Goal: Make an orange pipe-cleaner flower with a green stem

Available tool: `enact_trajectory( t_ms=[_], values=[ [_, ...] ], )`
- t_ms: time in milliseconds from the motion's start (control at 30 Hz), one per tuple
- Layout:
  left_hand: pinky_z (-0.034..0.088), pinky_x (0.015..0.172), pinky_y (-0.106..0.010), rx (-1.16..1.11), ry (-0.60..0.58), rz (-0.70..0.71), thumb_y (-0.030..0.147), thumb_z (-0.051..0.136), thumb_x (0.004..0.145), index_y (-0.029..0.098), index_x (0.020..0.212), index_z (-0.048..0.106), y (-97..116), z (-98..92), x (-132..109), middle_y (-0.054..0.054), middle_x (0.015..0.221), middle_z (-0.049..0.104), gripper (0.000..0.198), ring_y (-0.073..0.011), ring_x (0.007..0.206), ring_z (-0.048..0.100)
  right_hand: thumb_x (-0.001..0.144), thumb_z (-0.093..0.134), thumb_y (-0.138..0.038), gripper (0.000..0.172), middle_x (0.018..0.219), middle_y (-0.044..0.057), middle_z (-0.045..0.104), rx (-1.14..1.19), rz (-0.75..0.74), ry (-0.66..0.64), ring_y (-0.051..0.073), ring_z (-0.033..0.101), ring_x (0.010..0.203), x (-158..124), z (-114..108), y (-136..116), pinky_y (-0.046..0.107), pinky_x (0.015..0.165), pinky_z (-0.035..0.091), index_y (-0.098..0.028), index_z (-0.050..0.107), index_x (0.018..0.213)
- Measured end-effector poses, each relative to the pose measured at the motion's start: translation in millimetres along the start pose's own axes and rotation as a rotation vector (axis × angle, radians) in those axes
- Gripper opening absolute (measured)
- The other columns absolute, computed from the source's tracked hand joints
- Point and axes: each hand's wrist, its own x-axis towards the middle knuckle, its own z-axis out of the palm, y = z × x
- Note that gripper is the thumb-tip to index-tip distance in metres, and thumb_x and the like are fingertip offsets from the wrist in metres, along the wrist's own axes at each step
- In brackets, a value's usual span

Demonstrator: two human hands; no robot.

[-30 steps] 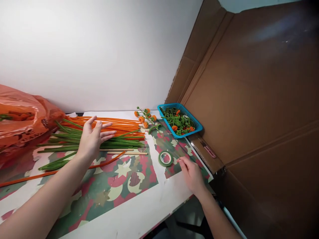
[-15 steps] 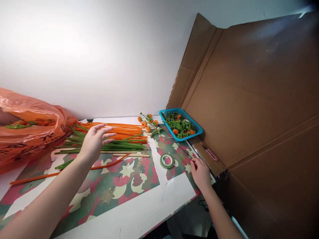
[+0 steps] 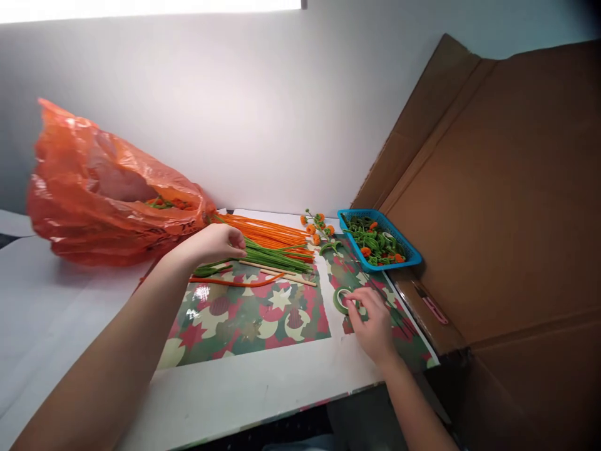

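Observation:
My left hand (image 3: 220,243) is over the left part of a bundle of green chenille stems (image 3: 277,255), its fingers curled and pinched together. Whatever lies between those fingertips is hidden. On the right, my right hand (image 3: 374,322) has its thumb and fingers closed at the edge of a roll of green tape (image 3: 337,302), which lies flat on the table. Orange chenille stems (image 3: 267,230) are spread behind the green ones. A sprig of small orange flowers with green leaves (image 3: 315,230) rests beyond their right ends.
A blue basket (image 3: 404,241) of green leaves and orange flowers stands at the back right. A pink cutter (image 3: 436,310) lies by the cardboard wall (image 3: 530,188). An orange plastic bag (image 3: 117,213) bulges at the left. Wooden sticks (image 3: 291,275) and a loose orange stem (image 3: 239,284) lie in front of the bundle.
My view has turned left. My left hand has come down to the green stems, its fingers curling in. My right hand has moved left from the table's right side to the tape roll.

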Motion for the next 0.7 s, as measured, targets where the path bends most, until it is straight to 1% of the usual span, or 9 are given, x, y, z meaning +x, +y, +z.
enact_trajectory(
  t_ms=[33, 133, 200, 267, 367, 433, 533, 600, 700],
  values=[
    [0.038, 0.051, -0.024, 0.029, -0.042, -0.005, 0.027, 0.073, 0.050, 0.020, 0.057, 0.065, -2.2, 0.2, -0.7, 0.000, 0.058, 0.064, 0.013, -0.0173, 0.057, 0.057, 0.089, 0.047, -0.017, 0.014, 0.087, 0.006, 0.062, 0.041, -0.015, -0.029, 0.020, 0.057, 0.084, 7.9, 9.7, -11.4, 0.033, 0.074, 0.046, -0.021, 0.059, 0.085],
    [0.038, 0.052, -0.023, 0.161, -0.196, -0.002, 0.022, 0.068, 0.052, 0.020, 0.058, 0.067, -3.3, 3.7, -1.9, 0.000, 0.059, 0.066, 0.007, -0.0174, 0.060, 0.059, 0.088, 0.049, -0.016, 0.014, 0.087, 0.005, 0.062, 0.144, -0.092, -0.132, 0.021, 0.056, 0.086, 34.7, 44.6, -38.8, 0.034, 0.078, 0.046, -0.022, 0.061, 0.085],
    [0.038, 0.052, -0.022, 0.165, -0.225, 0.009, 0.020, 0.066, 0.053, 0.020, 0.060, 0.067, -0.6, 5.5, -3.4, 0.001, 0.059, 0.066, 0.007, -0.0165, 0.060, 0.059, 0.085, 0.051, -0.014, 0.015, 0.091, 0.005, 0.063, 0.148, -0.147, -0.198, 0.021, 0.055, 0.090, 52.4, 70.0, -49.8, 0.035, 0.081, 0.045, -0.021, 0.064, 0.088],
    [0.037, 0.052, -0.022, 0.166, -0.230, 0.017, 0.020, 0.066, 0.053, 0.020, 0.062, 0.068, 2.8, 5.3, -6.0, 0.001, 0.059, 0.066, 0.009, -0.0157, 0.059, 0.057, 0.082, 0.056, -0.014, 0.015, 0.097, 0.006, 0.063, 0.049, -0.155, -0.280, 0.024, 0.053, 0.094, 66.2, 93.0, -54.7, 0.039, 0.084, 0.043, -0.021, 0.066, 0.091],
    [0.037, 0.052, -0.023, 0.180, -0.229, 0.012, 0.020, 0.065, 0.055, 0.019, 0.061, 0.068, 5.8, 1.0, -10.4, 0.000, 0.058, 0.065, 0.007, -0.0155, 0.059, 0.056, 0.081, 0.062, -0.018, 0.014, 0.102, 0.008, 0.061, -0.075, -0.138, -0.333, 0.027, 0.049, 0.099, 74.6, 116.6, -52.7, 0.042, 0.084, 0.041, -0.021, 0.066, 0.094],
    [0.037, 0.052, -0.023, 0.192, -0.220, -0.007, 0.021, 0.065, 0.056, 0.019, 0.062, 0.068, 5.2, -3.0, -12.1, 0.000, 0.060, 0.066, 0.007, -0.0158, 0.060, 0.056, 0.083, 0.061, -0.018, 0.009, 0.101, 0.008, 0.061, -0.103, -0.143, -0.332, 0.027, 0.048, 0.097, 72.9, 123.8, -47.4, 0.042, 0.082, 0.040, -0.021, 0.066, 0.090],
    [0.037, 0.053, -0.024, 0.200, -0.220, -0.032, 0.022, 0.064, 0.058, 0.018, 0.065, 0.069, 1.5, -5.3, -11.3, -0.001, 0.063, 0.067, 0.009, -0.0160, 0.061, 0.056, 0.084, 0.060, -0.016, 0.008, 0.098, 0.007, 0.061, -0.088, -0.134, -0.303, 0.026, 0.048, 0.095, 67.8, 126.0, -38.8, 0.041, 0.082, 0.039, -0.021, 0.065, 0.085],
    [0.036, 0.052, -0.024, 0.194, -0.246, -0.035, 0.024, 0.064, 0.059, 0.018, 0.066, 0.068, -0.6, -1.4, -8.9, -0.001, 0.061, 0.066, 0.010, -0.0159, 0.059, 0.056, 0.084, 0.060, -0.014, 0.008, 0.097, 0.007, 0.061, -0.070, -0.126, -0.298, 0.026, 0.047, 0.094, 66.2, 125.0, -35.2, 0.040, 0.081, 0.038, -0.021, 0.065, 0.083],
    [0.035, 0.051, -0.024, 0.174, -0.315, -0.014, 0.029, 0.066, 0.060, 0.017, 0.068, 0.068, 1.8, 13.1, -5.0, -0.001, 0.058, 0.064, 0.014, -0.0157, 0.056, 0.055, 0.085, 0.058, -0.014, 0.009, 0.097, 0.007, 0.061, -0.031, -0.128, -0.302, 0.026, 0.048, 0.094, 67.1, 122.6, -33.8, 0.040, 0.082, 0.037, -0.020, 0.064, 0.084]
  ],
)
